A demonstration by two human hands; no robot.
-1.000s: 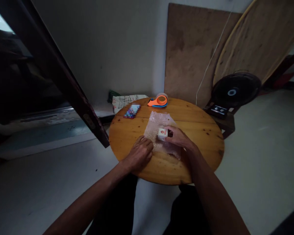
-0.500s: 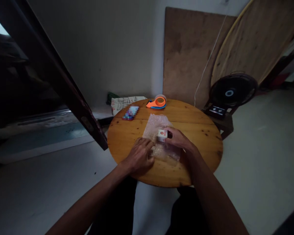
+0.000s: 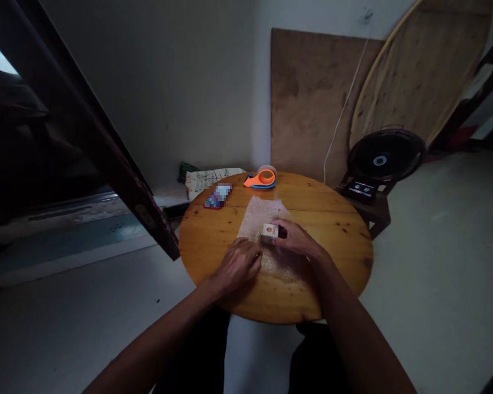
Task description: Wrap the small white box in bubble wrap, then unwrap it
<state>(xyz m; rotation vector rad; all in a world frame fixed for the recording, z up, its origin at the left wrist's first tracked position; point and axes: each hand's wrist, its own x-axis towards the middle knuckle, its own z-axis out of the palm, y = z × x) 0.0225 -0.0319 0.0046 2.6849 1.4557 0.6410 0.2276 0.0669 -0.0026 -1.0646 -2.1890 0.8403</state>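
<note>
Fingers [image 3: 282,221] of the right hand [image 3: 298,239] hold a small box [image 3: 270,230] over bubble wrap [image 3: 258,210]

Fingers of the left hand [image 3: 239,261] are curled together, lower and left of the frame's centre, at the left edge of the bubble wrap. Whether they pinch the film or only press on it cannot be told. This placement appears to pin the sheet against the table [image 3: 332,268]. Pose: palm down, knuckles up, with the left forearm [image 3: 160,325] running in from the lower left of the frame.

Right-hand grip: the thumb bears on the near side of the small box and the index finger on the far side, set only as far apart as the box requires. Gripping at the right end leaves the printed top face uncovered, and probably serves to locate the box while the other hand manages the film. Pose: hand turned inward, wrist slightly raised, right forearm [image 3: 359,317] entering from the lower right.

Box position: centre of the frame, above the middle of the bubble wrap. Full contact with the film cannot be confirmed. The sheet lies spread beneath it, extending farther toward the top of the frame.

Far side of the table: a phone-like item [image 3: 219,196], its face masked by pixels, lies left of the sheet. An orange tape dispenser [image 3: 251,180] rests on its side at upper centre, likely set there to stay within reach yet off the film. Beyond the table, a dark fan [image 3: 365,158] stands at the right, and a brown board [image 3: 304,104] leans at the wall [image 3: 205,98]
</note>
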